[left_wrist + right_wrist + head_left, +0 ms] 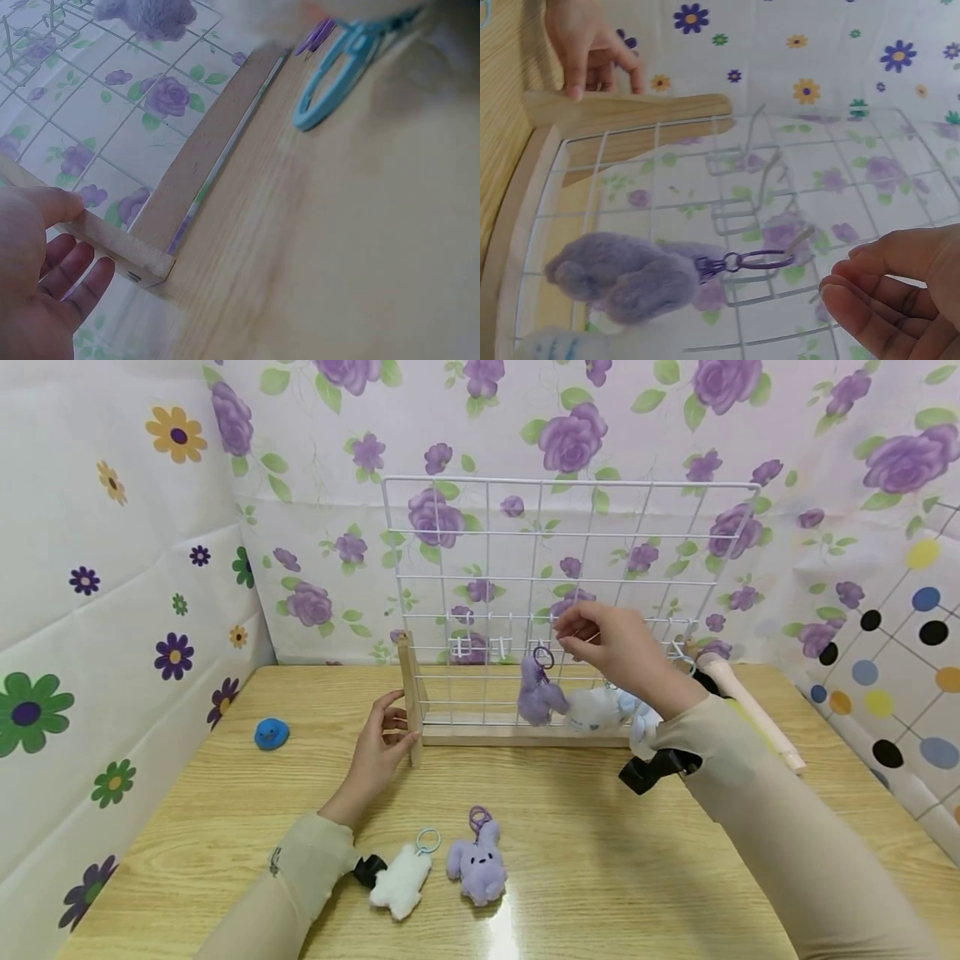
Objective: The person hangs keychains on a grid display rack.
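At the grid rack's left end, my left hand [378, 753] grips the wooden side piece [410, 697], thumb on one side and fingers on the other. My right hand [621, 642] is raised in front of the white wire grid [487, 532], its fingers loosely bent with nothing between them. Beside those fingertips, a purple plush keychain [536, 700] hangs by its purple ring [769, 260] from a wire hook. In the right wrist view a gap shows between the ring and my fingers. White plush keychains [592, 710] hang to its right, partly behind my right forearm.
On the table near me lie a white plush keychain [401, 883] with a light blue ring and a purple plush keychain [480, 867]. A small blue toy [272, 733] sits at the left. Bare hooks [461, 647] hang on the grid's left. A pale tube [750, 714] lies at the right.
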Action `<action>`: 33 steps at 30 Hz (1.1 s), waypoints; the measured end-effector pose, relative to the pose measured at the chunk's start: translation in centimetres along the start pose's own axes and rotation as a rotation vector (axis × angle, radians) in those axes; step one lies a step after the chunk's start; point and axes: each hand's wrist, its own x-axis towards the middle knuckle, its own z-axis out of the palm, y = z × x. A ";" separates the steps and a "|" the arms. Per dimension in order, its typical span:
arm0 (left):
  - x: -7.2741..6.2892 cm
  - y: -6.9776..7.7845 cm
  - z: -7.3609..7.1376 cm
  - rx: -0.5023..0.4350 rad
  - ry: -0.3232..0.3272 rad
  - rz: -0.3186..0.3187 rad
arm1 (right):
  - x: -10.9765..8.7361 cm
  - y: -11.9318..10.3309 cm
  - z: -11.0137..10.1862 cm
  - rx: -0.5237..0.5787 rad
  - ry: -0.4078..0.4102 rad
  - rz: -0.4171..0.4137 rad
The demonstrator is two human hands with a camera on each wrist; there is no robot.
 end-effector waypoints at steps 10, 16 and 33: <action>0.0 0.0 0.1 0.003 0.007 0.003 | -1.8 -0.6 -0.6 0.025 0.071 -0.067; 0.0 0.0 0.1 0.003 0.009 0.006 | -3.1 -1.0 -0.3 0.021 0.089 -0.117; 0.0 -0.2 0.0 -0.006 0.008 0.009 | -6.1 -1.3 3.0 0.098 0.076 -0.225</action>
